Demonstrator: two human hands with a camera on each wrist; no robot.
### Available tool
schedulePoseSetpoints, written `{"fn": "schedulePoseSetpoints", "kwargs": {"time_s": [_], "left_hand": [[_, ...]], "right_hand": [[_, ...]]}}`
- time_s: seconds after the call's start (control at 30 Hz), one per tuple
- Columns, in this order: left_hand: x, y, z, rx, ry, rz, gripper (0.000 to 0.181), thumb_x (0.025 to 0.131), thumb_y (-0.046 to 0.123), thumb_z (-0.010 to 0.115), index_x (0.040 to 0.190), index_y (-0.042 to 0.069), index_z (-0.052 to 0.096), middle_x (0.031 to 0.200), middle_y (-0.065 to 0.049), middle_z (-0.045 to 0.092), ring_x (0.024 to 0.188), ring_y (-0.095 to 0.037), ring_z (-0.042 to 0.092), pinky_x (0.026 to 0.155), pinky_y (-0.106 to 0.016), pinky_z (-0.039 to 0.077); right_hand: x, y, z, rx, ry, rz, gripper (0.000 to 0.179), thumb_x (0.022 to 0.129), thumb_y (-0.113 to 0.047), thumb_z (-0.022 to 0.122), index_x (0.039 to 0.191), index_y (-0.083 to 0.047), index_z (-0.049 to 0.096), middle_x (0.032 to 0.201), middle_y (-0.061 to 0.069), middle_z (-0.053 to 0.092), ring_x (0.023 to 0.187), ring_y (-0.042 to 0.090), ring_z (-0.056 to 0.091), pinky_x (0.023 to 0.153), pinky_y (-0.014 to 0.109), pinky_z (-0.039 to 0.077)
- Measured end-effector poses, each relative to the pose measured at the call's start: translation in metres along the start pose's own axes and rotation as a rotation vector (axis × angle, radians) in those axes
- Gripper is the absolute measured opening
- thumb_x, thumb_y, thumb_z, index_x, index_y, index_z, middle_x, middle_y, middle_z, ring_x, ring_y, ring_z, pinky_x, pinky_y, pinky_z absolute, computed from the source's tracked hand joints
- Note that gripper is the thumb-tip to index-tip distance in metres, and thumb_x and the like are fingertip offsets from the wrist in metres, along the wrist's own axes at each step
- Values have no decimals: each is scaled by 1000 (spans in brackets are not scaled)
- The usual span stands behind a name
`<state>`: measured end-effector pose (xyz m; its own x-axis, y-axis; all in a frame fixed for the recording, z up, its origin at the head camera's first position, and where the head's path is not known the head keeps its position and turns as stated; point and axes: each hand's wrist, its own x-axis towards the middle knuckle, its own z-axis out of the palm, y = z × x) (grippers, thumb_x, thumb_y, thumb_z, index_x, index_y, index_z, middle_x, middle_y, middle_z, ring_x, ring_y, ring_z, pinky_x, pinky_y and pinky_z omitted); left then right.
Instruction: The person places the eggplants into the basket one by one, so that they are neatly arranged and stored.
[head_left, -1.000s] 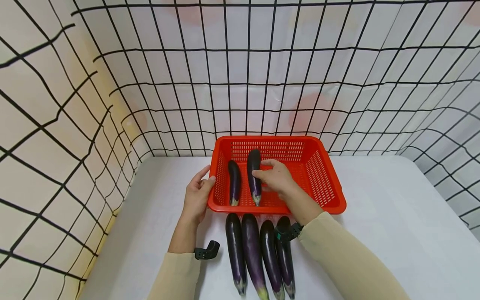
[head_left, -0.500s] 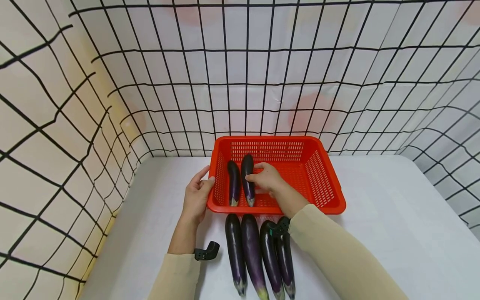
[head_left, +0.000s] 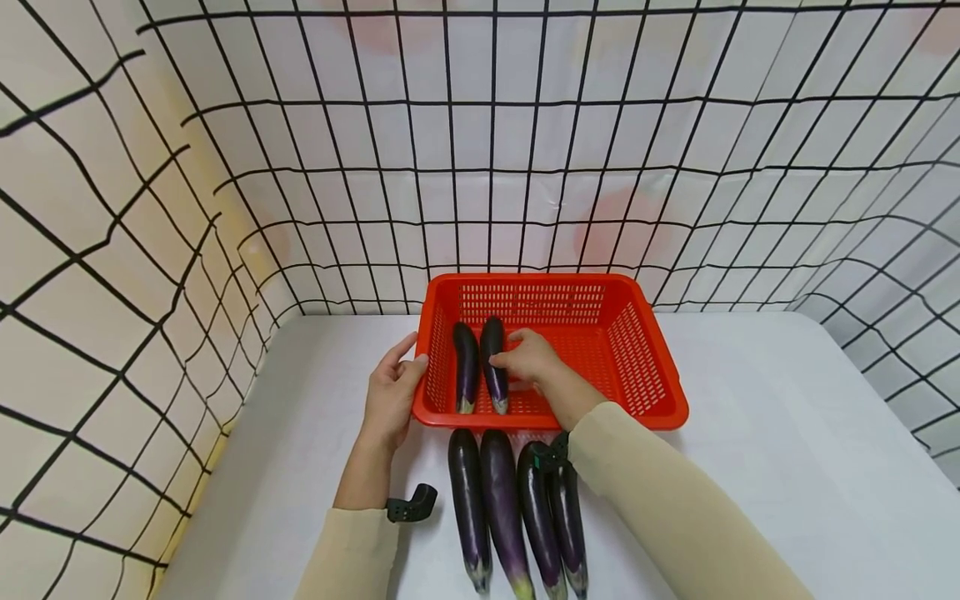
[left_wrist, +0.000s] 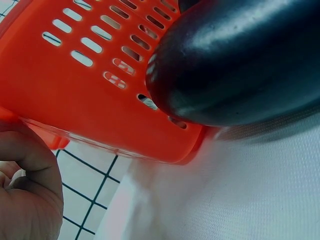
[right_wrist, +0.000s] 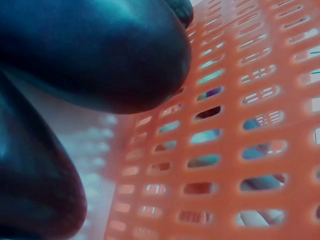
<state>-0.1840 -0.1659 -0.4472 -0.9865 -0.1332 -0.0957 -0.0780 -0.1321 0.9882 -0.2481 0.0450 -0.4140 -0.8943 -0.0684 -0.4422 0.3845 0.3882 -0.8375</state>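
In the head view my left hand (head_left: 388, 398) grips the left side of a red plastic basket (head_left: 652, 333), thumb at the rim; the left wrist view shows its curled fingers (left_wrist: 32, 165) at the basket's edge. My right hand (head_left: 534, 362) reaches over the front rim and holds a dark purple eggplant (head_left: 492, 336) between thumb and fingers. That eggplant is down inside the basket, stem end towards me. Just left of it lies another eggplant (head_left: 466, 367), roughly parallel. The right wrist view looks at the slotted front wall (right_wrist: 230, 172), with its own hand hidden.
Several eggplants (head_left: 503, 508) lie side by side on the white table (head_left: 750, 433) in front of the basket, partly under my right wrist. Their blunt ends sit close to its front wall. Behind the basket and at both sides stands a black wire grid (head_left: 491, 167).
My right hand has moved left and slightly towards me with the eggplant, setting it closer beside the other one in the basket. My left hand stays at the rim.
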Motion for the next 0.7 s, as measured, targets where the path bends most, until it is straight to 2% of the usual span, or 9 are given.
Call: {"fn": "schedulePoseSetpoints", "kwargs": {"time_s": [0.17, 0.4, 0.7], "left_hand": [[0, 0, -1, 3, 0, 2, 46, 103, 25, 61, 148, 28, 52, 99, -19, 62, 87, -31, 72, 81, -42, 64], [0, 1, -1, 1, 0, 5, 46, 103, 25, 61, 148, 27, 52, 94, -15, 60, 80, -26, 70, 77, -38, 65], [-1, 0, 0, 15, 2, 7, 45, 103, 26, 60, 148, 29, 53, 96, -16, 59, 81, -26, 68, 79, -39, 65]], "right_hand": [[1, 1, 0, -16, -27, 17, 58, 96, -12, 69, 148, -4, 42, 129, 22, 65, 108, 32, 71, 81, 40, 64], [2, 1, 1, -34, -53, 15, 55, 96, -11, 68, 147, -5, 45, 132, 22, 63, 113, 33, 67, 90, 45, 62], [1, 1, 2, -27, -100, 10, 57, 97, -11, 67, 149, -7, 43, 132, 22, 63, 112, 32, 68, 89, 42, 62]]}}
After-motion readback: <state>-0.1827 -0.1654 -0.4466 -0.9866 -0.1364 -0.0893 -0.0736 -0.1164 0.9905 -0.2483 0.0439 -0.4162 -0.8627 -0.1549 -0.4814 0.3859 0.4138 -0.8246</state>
